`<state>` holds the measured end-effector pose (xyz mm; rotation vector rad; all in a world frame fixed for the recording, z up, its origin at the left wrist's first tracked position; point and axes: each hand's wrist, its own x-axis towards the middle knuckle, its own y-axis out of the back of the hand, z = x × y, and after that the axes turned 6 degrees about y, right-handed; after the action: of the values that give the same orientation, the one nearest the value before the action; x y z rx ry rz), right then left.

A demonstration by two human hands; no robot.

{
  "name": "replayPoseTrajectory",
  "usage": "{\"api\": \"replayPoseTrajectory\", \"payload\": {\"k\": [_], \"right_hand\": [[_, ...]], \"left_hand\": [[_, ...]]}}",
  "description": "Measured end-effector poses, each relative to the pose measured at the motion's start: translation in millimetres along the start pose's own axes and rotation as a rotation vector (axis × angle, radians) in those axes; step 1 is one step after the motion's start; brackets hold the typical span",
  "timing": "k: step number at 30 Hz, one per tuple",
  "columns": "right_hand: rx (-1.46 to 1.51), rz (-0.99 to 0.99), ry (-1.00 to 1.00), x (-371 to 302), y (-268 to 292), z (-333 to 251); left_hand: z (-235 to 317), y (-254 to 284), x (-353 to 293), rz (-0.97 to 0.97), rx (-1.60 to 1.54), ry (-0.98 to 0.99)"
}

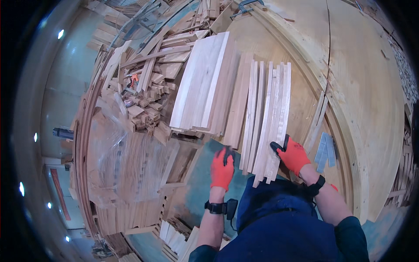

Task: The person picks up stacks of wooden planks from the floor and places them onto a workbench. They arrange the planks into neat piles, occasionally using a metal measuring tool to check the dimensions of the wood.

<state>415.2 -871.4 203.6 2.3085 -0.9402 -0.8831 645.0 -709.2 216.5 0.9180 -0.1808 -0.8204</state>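
Likely stiff, lightish: long pale wooden strips (276, 118)

Grab both ends; touched by part-open orange-black-gloved right hand (293, 156), not by loosely open matching left hand (222, 169).

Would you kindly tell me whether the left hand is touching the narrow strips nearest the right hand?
Apart: the head view shows blue-green floor between the left hand and the strips.

A red-gloved right hand (294, 156) touches the near end of pale wooden strips (271, 109); the left hand (221, 170) hangs apart, nearer stacked boards (198, 83).
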Motion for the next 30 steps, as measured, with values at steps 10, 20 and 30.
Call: {"api": "replayPoseTrajectory", "payload": {"k": [10,20,30], "right_hand": [[0.075,0.064,0.041,3,-9,9],[0.077,0.052,0.037,1,-7,8],[0.095,0.043,0.025,1,-4,6]], "left_hand": [[13,-31,46,0.174,0.345,-0.029],[-29,-7,67,-0.164,-0.574,0.117],[20,-17,44,0.067,0.186,0.032]]}}
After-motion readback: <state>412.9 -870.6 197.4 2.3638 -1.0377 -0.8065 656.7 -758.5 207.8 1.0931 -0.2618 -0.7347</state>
